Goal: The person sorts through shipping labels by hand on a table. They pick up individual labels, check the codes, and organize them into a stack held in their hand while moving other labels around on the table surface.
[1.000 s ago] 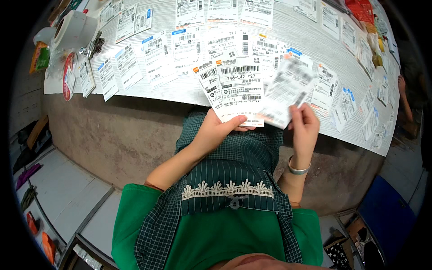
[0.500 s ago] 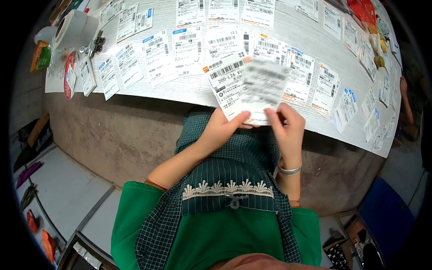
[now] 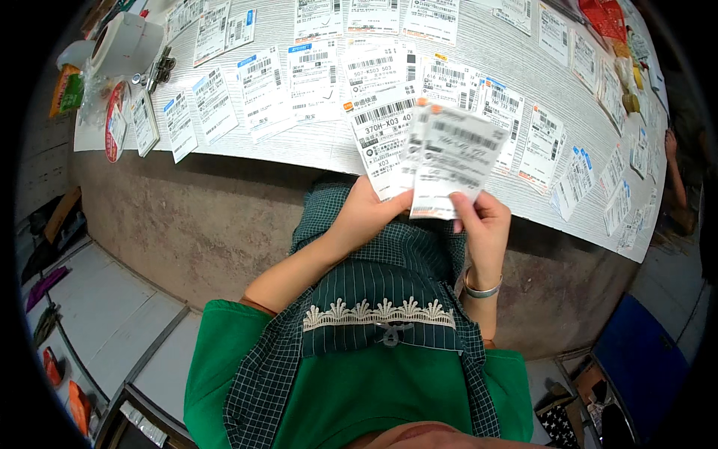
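A stack of white shipping labels (image 3: 380, 142), printed with barcodes, rests in my left hand (image 3: 366, 213), the thumb pressed across its lower edge. My right hand (image 3: 485, 224) pinches further shipping labels (image 3: 458, 161) at their lower right corner. These are blurred by motion, fanned apart, and overlap the right side of the left stack. Both sets are held just above the table's near edge. Right beyond them lie more labels (image 3: 449, 78) on the table, partly covered by the held ones.
Rows of labels (image 3: 258, 93) spread over the pale wood-grain table (image 3: 277, 153). At the left are a white paper roll (image 3: 123, 45), metal binder clips (image 3: 158, 72) and a small label stack (image 3: 146, 123). A red basket (image 3: 602, 19) stands far right. Another person's arm (image 3: 675, 172) shows beyond the right edge.
My right hand has moved slightly right and down with its labels, exposing more of the left stack. A different label now faces up on top of the left stack.
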### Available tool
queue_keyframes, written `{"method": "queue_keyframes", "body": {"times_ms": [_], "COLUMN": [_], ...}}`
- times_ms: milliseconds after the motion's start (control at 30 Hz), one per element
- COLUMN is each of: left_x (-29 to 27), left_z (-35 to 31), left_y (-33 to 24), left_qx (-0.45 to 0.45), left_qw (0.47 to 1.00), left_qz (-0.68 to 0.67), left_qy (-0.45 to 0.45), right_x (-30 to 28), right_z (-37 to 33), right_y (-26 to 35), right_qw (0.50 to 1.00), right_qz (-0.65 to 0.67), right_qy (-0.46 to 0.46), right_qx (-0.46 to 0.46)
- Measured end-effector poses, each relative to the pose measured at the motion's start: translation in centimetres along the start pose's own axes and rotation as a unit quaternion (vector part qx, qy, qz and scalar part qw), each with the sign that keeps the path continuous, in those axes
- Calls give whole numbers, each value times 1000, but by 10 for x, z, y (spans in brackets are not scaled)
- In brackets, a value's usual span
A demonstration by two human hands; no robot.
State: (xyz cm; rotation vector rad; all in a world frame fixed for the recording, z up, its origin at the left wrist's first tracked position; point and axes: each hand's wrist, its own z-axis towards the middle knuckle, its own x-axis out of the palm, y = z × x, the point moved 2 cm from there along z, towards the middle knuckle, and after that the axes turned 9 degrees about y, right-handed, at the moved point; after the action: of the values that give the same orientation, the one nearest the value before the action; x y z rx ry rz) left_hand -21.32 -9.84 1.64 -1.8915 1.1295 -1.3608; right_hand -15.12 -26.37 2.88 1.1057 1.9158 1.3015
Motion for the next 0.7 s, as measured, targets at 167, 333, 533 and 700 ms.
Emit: {"method": "queue_keyframes", "body": {"times_ms": [167, 333, 533, 700], "left_x": [0, -1, 7, -13], "left_z": [0, -1, -10, -20], "left_y": [-2, 5, 22, 41], "left_qx": [-26, -26, -120, -44], "left_qw": [999, 999, 967, 903], "left_qz": [-37, -4, 94, 358], "left_qy": [14, 28, 202, 232], "right_x": [-22, -27, -3, 6], "right_z": [-1, -6, -14, -28], "right_y": [5, 4, -20, -28], "right_qw": [994, 996, 997, 994], "right_qz": [52, 72, 3, -70], "right_qy": [-89, -51, 72, 84], "right_qx": [-31, -29, 42, 29]}}
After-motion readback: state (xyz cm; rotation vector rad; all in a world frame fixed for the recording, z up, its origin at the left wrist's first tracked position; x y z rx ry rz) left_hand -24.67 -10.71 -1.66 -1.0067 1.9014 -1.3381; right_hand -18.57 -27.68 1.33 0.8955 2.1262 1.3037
